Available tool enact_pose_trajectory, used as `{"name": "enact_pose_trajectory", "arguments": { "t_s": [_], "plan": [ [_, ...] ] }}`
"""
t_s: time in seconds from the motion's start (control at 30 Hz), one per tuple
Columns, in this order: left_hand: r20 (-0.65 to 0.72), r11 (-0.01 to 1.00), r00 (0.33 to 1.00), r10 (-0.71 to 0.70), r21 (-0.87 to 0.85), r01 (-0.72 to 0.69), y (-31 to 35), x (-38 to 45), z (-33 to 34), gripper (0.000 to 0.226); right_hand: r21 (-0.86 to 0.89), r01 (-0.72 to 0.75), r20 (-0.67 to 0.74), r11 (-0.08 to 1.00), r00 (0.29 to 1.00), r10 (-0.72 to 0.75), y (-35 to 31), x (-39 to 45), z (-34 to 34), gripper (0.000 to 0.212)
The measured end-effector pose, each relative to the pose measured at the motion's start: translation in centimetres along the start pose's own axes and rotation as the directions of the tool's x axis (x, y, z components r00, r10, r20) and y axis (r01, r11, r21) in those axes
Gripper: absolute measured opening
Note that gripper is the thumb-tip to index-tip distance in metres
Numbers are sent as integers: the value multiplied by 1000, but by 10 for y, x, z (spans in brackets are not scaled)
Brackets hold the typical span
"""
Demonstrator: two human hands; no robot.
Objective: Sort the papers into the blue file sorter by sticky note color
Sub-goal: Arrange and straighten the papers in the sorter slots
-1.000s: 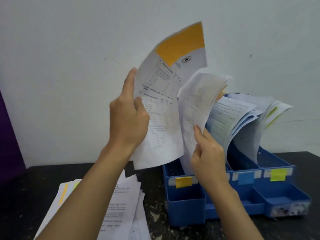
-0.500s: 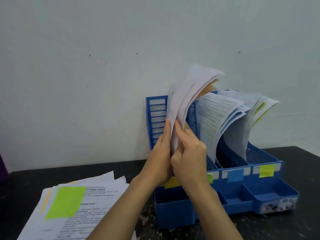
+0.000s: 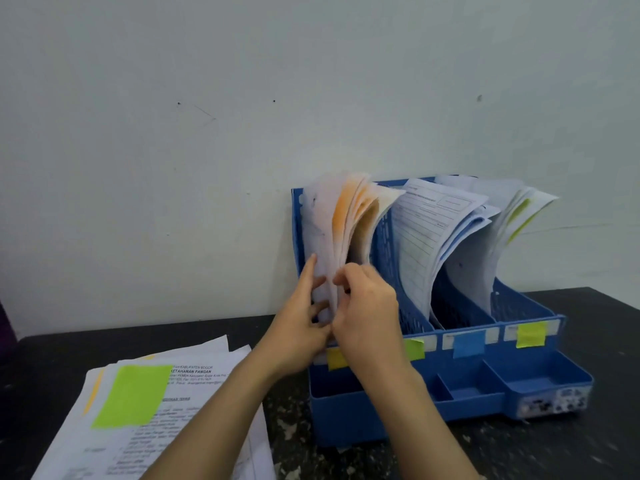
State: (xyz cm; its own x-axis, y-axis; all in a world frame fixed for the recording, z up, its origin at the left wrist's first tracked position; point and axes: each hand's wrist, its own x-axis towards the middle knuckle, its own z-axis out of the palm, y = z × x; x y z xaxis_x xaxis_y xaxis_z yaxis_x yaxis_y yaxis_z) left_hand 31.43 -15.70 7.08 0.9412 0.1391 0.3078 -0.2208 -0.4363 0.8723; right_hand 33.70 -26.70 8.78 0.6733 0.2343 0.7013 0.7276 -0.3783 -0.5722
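The blue file sorter stands on the black table against the wall. Its front carries an orange-yellow label, a green label, a blue label and a yellow-green label. In the leftmost slot stands a bundle of orange-tagged papers, blurred. My left hand touches the bundle's left face with fingers spread. My right hand pinches the bundle's lower edge from the right. Papers fill a middle slot; papers with yellow-green notes curl in the right slot.
A loose stack of papers lies on the table at the left, its top sheet bearing a large green sticky note. Small open trays line the sorter's front. A white wall rises directly behind.
The orange-tagged sheet I held high has gone down into the leftmost slot with the other sheets. Both hands dropped to the bundle's base, and my view shifted left and down.
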Motion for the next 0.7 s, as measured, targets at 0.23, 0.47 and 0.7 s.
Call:
{"name": "enact_pose_trajectory", "arguments": {
  "t_s": [0.23,0.47,0.7],
  "plan": [
    [-205,976,979,11,216,34,0,9,1,83,86,-182,373,980,918,138,-1,-4,-7,38],
    [-284,971,958,45,238,25,-5,-17,-15,95,79,-151,222,985,966,130,-1,-5,-6,17],
    [-434,979,900,-40,162,122,-28,-101,-69,49,235,-99,192,967,980,53,-32,-38,4,14]
  ]
}}
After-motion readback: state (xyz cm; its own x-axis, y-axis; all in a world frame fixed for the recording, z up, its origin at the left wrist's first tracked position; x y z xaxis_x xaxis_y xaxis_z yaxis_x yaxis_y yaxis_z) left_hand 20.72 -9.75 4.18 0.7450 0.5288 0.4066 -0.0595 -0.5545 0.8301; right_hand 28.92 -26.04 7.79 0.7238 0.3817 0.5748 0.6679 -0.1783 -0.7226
